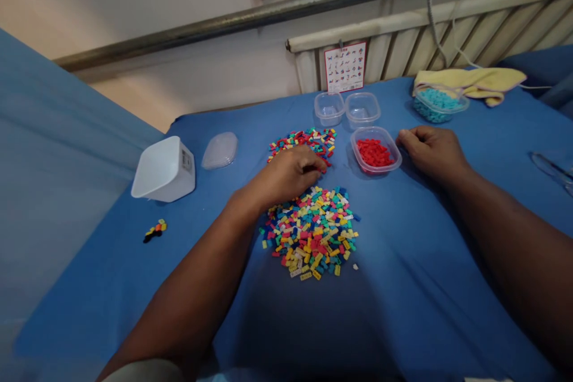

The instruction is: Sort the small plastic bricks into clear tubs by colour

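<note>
my left hand [298,172] at the far brick pile [290,142], my right hand [435,152] beside the red-brick tub [376,154], either hand's grip i cannot tell

Pale radiator [394,42] beneath metal pipe [250,15]

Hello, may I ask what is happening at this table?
A person's left hand is at the far pile of small mixed bricks; a nearer pile lies below it. The right hand rests beside a clear tub of red bricks. Two clear tubs behind look empty.
</note>
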### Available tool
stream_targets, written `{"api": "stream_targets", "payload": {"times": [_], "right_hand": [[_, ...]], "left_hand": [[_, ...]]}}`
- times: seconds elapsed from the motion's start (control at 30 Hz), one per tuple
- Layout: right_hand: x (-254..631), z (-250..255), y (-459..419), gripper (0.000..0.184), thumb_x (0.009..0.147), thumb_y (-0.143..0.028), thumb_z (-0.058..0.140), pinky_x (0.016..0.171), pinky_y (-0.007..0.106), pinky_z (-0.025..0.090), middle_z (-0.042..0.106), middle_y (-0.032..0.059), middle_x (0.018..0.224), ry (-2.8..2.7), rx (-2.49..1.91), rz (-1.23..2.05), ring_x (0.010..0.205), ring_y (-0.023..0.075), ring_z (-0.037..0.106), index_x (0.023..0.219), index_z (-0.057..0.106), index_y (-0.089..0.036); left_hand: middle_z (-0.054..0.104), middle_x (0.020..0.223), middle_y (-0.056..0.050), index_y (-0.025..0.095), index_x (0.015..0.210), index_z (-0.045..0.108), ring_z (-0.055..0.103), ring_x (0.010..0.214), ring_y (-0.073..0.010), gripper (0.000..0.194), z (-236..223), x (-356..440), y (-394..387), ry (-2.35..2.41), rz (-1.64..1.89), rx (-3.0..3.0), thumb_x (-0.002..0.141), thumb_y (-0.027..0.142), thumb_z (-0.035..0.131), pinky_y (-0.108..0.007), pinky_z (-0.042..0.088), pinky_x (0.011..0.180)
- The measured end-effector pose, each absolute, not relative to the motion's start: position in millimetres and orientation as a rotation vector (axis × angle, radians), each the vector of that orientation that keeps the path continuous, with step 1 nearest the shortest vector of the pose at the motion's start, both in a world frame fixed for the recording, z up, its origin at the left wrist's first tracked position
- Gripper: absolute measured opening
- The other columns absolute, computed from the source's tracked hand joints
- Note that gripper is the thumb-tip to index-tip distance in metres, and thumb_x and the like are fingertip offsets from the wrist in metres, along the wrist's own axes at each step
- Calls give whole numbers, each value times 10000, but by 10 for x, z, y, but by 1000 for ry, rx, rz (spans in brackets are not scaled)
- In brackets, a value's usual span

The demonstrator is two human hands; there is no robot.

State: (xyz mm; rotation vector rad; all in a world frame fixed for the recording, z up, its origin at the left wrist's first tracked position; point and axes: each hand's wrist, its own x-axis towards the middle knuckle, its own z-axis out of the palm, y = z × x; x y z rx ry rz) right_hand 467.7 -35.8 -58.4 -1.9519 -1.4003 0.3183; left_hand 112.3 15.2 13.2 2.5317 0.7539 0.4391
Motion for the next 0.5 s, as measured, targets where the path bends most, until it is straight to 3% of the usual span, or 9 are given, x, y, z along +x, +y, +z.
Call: {"api": "stream_targets", "payload": {"times": [0.2,0.37,0.5], "right_hand": [[4673,-588,-353,410,1026,-515,590,771,381,486,846,96,911,-1407,-1937,313,862,278,743,938,862,-221],[4677,-586,-352,389,1013,-523,585,736,405,501,836,88,869,-1415,-1948,320,838,298,739,932,856,-256],[4685,-609,-339,407,1014,-533,567,753,398,495,833,80,877,-1419,-1913,330,852,286,742,904,838,-250]], "left_hand": [[811,1056,-48,164,1065,823,731,943,-163,194,324,1739,205,742,505,2335,952,103,677,-342,583,921],[814,1106,-69,142,1279,788,724,962,-167,319,385,2152,406,724,575,2363,973,131,696,-345,591,945],[824,1114,-82,158,1145,839,737,987,-206,236,469,1944,447,949,454,2539,985,158,666,-366,578,971]]}}
